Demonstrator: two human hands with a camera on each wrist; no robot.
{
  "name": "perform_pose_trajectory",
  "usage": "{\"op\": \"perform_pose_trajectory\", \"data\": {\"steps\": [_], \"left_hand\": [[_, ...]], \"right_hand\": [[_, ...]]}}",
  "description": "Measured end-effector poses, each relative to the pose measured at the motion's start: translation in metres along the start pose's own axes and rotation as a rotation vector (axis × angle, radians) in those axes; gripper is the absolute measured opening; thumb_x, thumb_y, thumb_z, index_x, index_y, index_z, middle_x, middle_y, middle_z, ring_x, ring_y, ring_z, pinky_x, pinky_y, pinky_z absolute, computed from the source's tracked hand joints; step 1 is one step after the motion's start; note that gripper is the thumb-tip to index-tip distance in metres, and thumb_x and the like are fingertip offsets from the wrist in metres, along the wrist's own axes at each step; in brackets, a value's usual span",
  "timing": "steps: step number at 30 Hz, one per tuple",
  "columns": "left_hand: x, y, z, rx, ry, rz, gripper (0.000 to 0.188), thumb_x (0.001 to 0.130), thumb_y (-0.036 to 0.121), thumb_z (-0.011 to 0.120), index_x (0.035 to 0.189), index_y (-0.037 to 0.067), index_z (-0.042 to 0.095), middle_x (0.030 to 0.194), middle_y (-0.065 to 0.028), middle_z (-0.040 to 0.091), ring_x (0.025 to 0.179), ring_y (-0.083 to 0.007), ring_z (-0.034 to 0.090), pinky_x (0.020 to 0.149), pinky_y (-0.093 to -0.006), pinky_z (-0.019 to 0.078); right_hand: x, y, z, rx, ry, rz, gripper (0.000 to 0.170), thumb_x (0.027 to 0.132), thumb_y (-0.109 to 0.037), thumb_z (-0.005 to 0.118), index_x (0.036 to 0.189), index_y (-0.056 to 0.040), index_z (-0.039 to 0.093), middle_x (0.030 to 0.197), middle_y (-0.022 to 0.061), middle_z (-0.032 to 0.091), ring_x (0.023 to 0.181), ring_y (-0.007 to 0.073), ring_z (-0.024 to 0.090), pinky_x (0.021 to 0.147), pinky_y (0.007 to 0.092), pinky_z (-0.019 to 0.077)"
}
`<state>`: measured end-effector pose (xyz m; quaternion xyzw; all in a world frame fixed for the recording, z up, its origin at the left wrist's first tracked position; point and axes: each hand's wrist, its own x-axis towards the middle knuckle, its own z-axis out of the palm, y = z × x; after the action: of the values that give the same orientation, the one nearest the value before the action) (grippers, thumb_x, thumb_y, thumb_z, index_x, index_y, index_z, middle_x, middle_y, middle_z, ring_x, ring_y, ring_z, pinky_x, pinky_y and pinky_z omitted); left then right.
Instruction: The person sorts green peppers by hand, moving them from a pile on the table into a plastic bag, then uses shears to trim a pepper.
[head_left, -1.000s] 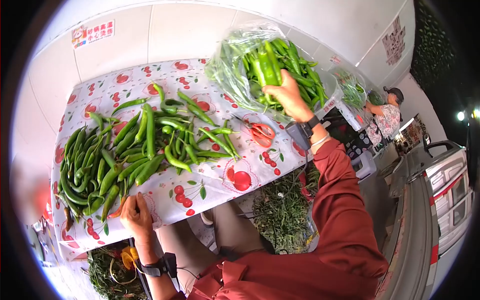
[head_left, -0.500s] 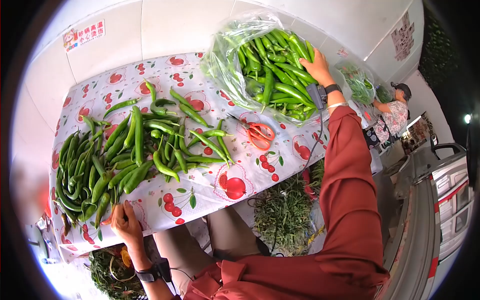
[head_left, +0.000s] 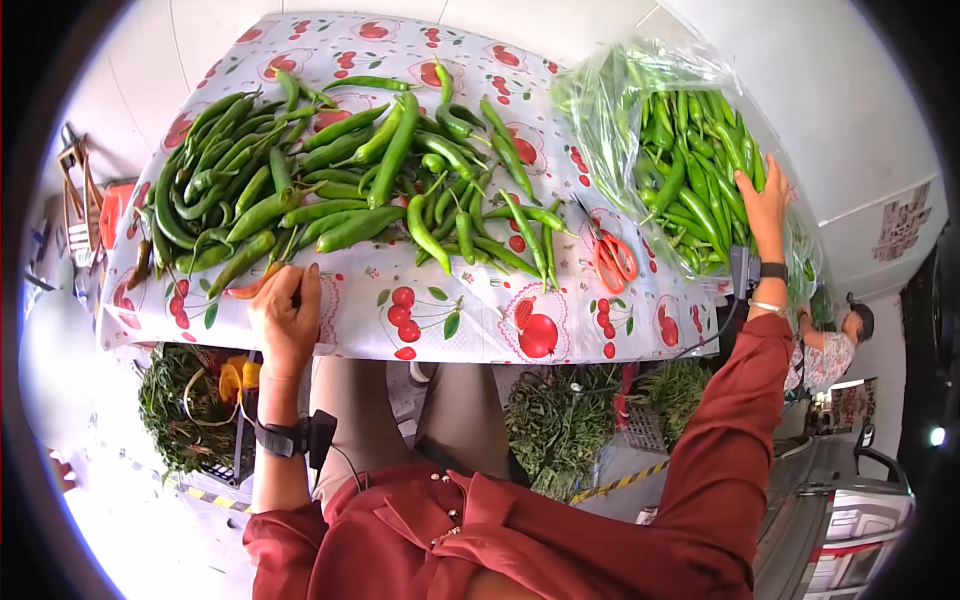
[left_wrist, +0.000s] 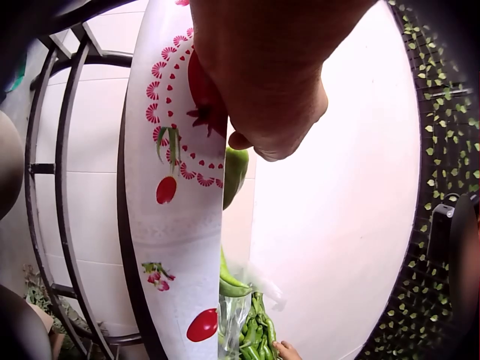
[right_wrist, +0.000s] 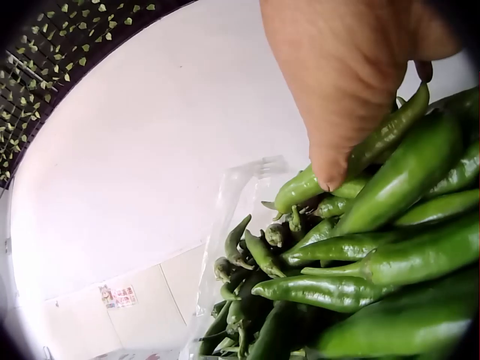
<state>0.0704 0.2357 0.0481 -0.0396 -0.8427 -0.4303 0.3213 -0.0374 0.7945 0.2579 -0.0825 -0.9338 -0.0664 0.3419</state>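
My left hand (head_left: 285,320) rests at the table's front edge, fingers curled, with an orange-red chili pepper (head_left: 255,283) protruding beside its knuckles. Its fingertips are tucked out of sight. Spread before it is a wide pile of long green chili peppers (head_left: 345,180). On the right, my right hand (head_left: 768,215) reaches over the rim of a clear plastic bag (head_left: 610,120) full of green peppers (head_left: 700,190), fingers extended and thumb apart. In the right wrist view, the thumb touches a light green pepper (right_wrist: 300,187); the other fingers are mostly hidden.
Red-handled scissors (head_left: 612,262) lie between pile and bag on the fruit-patterned tablecloth (head_left: 440,320). A brown, withered pepper (head_left: 138,265) sits at the left edge. Below the table are heaps of green stalks (head_left: 560,420). Another person (head_left: 830,345) stands at far right.
My right hand has let go of the bunch of green peppers above the bag and moved to the bag's right side. The head view has turned; the left hand stays beside the orange-red pepper.
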Motion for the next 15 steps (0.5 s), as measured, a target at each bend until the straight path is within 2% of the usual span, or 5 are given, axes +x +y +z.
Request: {"op": "perform_pose_trajectory", "data": {"steps": [3, 4, 8, 12, 15], "left_hand": [[0.000, -0.001, -0.001, 0.012, 0.009, -0.003, 0.026, 0.083, 0.006, 0.061, 0.062, 0.001, 0.047, 0.055, -0.0123, 0.043, 0.048, -0.0268, 0.043, 0.048, -0.0344, 0.0359], [0.000, 0.000, -0.001, 0.019, 0.002, 0.003, 0.026, 0.083, 0.007, 0.062, 0.062, 0.001, 0.047, 0.054, -0.0121, 0.043, 0.047, -0.0267, 0.043, 0.047, -0.0342, 0.0358], [0.000, 0.000, -0.002, 0.010, 0.018, -0.009, 0.027, 0.082, 0.008, 0.063, 0.062, 0.002, 0.047, 0.054, -0.0120, 0.044, 0.047, -0.0269, 0.044, 0.047, -0.0340, 0.0365], [-0.001, -0.003, -0.002, -0.024, 0.006, -0.010, 0.026, 0.082, 0.009, 0.064, 0.063, 0.002, 0.048, 0.056, -0.0127, 0.047, 0.049, -0.0283, 0.048, 0.048, -0.0351, 0.0379], [-0.002, -0.004, -0.003, -0.005, 0.005, 0.000, 0.025, 0.081, 0.011, 0.065, 0.063, 0.002, 0.050, 0.057, -0.0130, 0.049, 0.051, -0.0301, 0.051, 0.049, -0.0368, 0.0401]], "right_hand": [[-0.001, -0.049, -0.016, 0.055, 0.201, -0.175, 0.053, 0.081, -0.026, 0.064, 0.128, -0.0076, 0.047, 0.130, 0.0140, 0.046, 0.122, 0.0323, 0.039, 0.102, 0.0422, 0.0316], [-0.004, -0.075, -0.024, 0.061, 0.198, -0.185, 0.053, 0.081, -0.026, 0.064, 0.128, -0.0076, 0.047, 0.130, 0.0140, 0.046, 0.122, 0.0323, 0.039, 0.102, 0.0422, 0.0316], [-0.027, -0.174, -0.022, 0.494, 0.029, -0.433, 0.030, 0.079, -0.013, 0.064, 0.107, -0.0040, 0.061, 0.117, 0.0137, 0.056, 0.111, 0.0292, 0.051, 0.098, 0.0368, 0.0378], [-0.057, -0.255, 0.014, 0.700, -0.229, -0.658, 0.027, 0.079, -0.011, 0.064, 0.104, -0.0045, 0.062, 0.112, 0.0122, 0.058, 0.109, 0.0297, 0.052, 0.097, 0.0369, 0.0389], [-0.075, -0.313, 0.038, 0.741, -0.288, -0.811, 0.032, 0.077, -0.008, 0.062, 0.108, -0.0035, 0.060, 0.114, 0.0127, 0.057, 0.110, 0.0307, 0.050, 0.096, 0.0383, 0.0397]]}}
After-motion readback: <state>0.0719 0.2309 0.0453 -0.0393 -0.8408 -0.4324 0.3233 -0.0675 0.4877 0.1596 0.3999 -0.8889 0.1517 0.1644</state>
